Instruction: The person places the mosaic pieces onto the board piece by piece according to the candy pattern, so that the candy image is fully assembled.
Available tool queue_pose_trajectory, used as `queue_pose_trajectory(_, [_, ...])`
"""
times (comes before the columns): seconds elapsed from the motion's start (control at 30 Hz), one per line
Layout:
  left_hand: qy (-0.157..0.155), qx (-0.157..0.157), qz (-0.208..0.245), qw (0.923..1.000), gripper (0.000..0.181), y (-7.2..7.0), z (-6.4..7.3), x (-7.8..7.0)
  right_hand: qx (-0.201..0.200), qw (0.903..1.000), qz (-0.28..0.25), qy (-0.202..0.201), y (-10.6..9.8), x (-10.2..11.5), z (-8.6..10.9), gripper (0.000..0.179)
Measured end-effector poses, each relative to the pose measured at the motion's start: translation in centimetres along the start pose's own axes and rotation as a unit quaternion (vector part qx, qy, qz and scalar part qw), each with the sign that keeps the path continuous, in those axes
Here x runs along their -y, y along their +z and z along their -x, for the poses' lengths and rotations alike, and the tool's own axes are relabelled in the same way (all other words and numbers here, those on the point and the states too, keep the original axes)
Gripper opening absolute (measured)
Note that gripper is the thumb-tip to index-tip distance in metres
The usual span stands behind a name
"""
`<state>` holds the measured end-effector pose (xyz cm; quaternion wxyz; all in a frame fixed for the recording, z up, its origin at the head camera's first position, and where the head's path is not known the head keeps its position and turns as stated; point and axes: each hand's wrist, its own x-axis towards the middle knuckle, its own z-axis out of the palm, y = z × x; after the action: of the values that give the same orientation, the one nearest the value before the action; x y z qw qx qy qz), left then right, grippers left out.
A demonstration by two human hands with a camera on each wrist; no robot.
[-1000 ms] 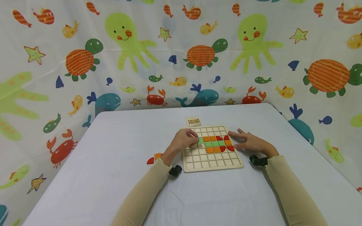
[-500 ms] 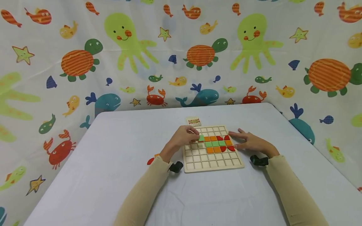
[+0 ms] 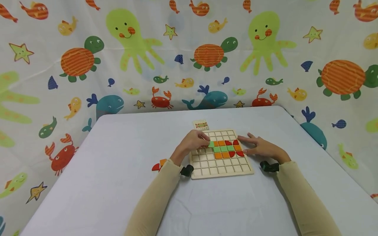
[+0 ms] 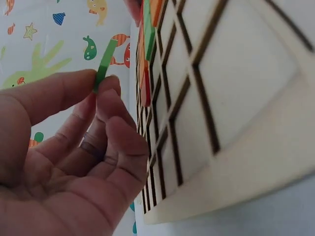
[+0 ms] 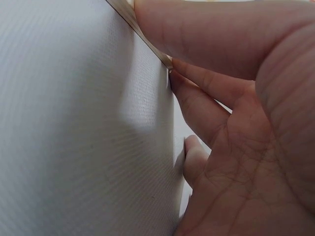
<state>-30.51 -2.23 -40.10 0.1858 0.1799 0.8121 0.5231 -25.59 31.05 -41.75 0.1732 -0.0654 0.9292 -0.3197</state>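
A green square tile [image 3: 211,144] is pinched between the thumb and fingertips of my left hand [image 3: 193,141]. In the left wrist view the tile [image 4: 104,64] stands tilted on edge, apart from the grid. Under it lies the wooden grid board [image 3: 206,172], where orange and green squares and red quarter-round pieces [image 3: 240,153] fill several cells right of the middle. My right hand [image 3: 262,149] rests at the board's right edge, fingers extended. The right wrist view has the thumb and fingertips right at the board's edge [image 5: 147,42].
A small pattern card [image 3: 200,125] lies behind the board. Left of my left forearm, a loose orange square [image 3: 163,162] and a red quarter-round piece [image 3: 155,167] lie on the white table [image 3: 124,147]. A curtain printed with sea animals [image 3: 177,39] hangs behind.
My left hand has shifted slightly right and away from me over the board with the green tile still pinched. The right hand has stayed at the board's edge.
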Motion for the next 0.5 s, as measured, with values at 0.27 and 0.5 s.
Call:
queue_pose_trajectory(0.27, [-0.006,-0.007,-0.037,0.9993,0.008,-0.15,-0.22,0.64,-0.002,0.9999,0.013,0.003,-0.16,0.36,0.03,0.091])
queue_pose_trajectory(0.5, [-0.011,-0.011,-0.054,0.9984,0.008,0.12,-0.24,0.77,0.000,1.0000,0.009,0.003,-0.05,0.11,0.00,0.091])
